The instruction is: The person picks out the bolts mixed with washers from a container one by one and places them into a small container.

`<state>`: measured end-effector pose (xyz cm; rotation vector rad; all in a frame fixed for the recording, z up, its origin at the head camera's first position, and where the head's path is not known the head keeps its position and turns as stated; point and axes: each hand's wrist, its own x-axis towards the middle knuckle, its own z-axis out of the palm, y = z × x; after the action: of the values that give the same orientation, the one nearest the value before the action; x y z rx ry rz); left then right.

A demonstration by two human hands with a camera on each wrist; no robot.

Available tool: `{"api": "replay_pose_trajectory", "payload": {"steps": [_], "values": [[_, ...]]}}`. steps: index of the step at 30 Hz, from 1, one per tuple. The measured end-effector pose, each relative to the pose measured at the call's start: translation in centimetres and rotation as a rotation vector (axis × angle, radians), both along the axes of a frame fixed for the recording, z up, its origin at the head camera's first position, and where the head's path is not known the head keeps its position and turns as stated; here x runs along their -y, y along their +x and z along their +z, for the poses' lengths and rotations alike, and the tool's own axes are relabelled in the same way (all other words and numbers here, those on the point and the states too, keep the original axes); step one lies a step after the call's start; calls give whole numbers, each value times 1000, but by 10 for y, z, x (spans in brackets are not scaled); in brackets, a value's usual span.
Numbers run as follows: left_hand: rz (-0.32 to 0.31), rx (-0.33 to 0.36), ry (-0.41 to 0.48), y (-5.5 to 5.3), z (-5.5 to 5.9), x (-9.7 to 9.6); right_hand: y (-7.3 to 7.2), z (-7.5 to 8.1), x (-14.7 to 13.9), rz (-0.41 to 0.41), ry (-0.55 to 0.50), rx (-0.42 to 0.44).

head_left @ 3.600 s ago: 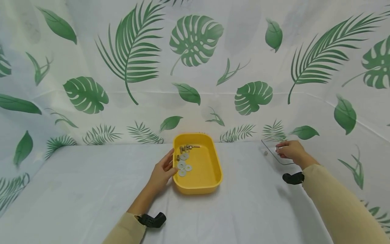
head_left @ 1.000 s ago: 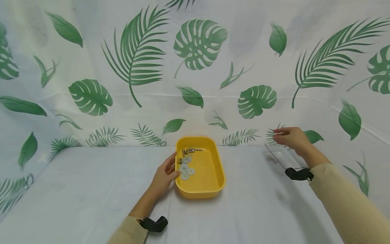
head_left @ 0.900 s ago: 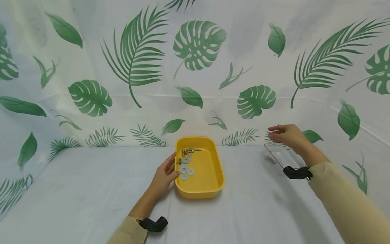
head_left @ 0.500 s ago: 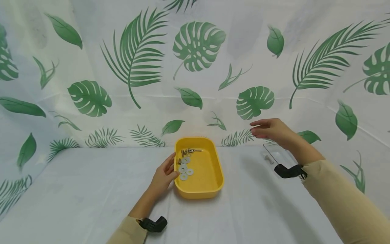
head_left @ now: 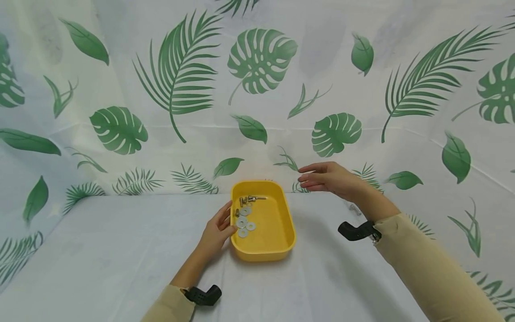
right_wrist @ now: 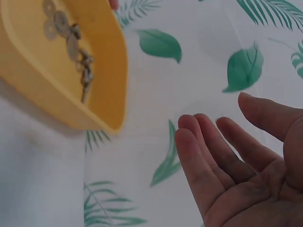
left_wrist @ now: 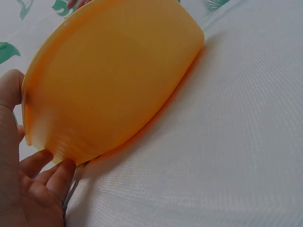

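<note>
Yellow rounded-rectangular plastic tray (head_left: 268, 231), just one, sits on white cloth (head_left: 120, 250) before the person. Toward its left I count at least four round flat silver washers (head_left: 238, 221) and at least four silver metal screws (head_left: 251, 199). The left hand (head_left: 214, 234) grips its left rim; the right hand (head_left: 331, 179) hovers to its right, fingers loosely parted.

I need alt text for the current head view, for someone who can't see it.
A person's left hand grips the left side of a yellow tray, with washers and screws lying toward that side; the right hand hovers to the tray's right. Leaf-print fabric forms the backdrop.
</note>
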<state>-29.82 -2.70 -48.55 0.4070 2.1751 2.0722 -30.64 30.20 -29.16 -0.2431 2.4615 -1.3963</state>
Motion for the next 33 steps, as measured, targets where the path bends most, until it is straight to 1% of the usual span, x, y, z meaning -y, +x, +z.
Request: {"api": "replay_pose_trajectory", "payload": {"steps": [4,9,11,16,19,25,27,33], "values": [[-1,-3,7,1,0,0,-4,-9,14,18,-34,24],[-13,-14,6,0,1,-2,-10,-22,32,45,-49,54],[-14,-8,3,1,1,-2,-11,-27,40,58,-48,67],[-6,-2,7,1,0,0,-19,-41,61,79,-93,111],[-5,-2,6,1,1,0,-23,-48,75,77,-114,138],[-11,4,8,0,1,0,-34,-65,100,79,-81,191],[-10,5,12,0,1,0,-38,-70,106,76,-86,208],[-17,-8,11,-1,-1,2,-43,-87,123,69,-104,233]]}}
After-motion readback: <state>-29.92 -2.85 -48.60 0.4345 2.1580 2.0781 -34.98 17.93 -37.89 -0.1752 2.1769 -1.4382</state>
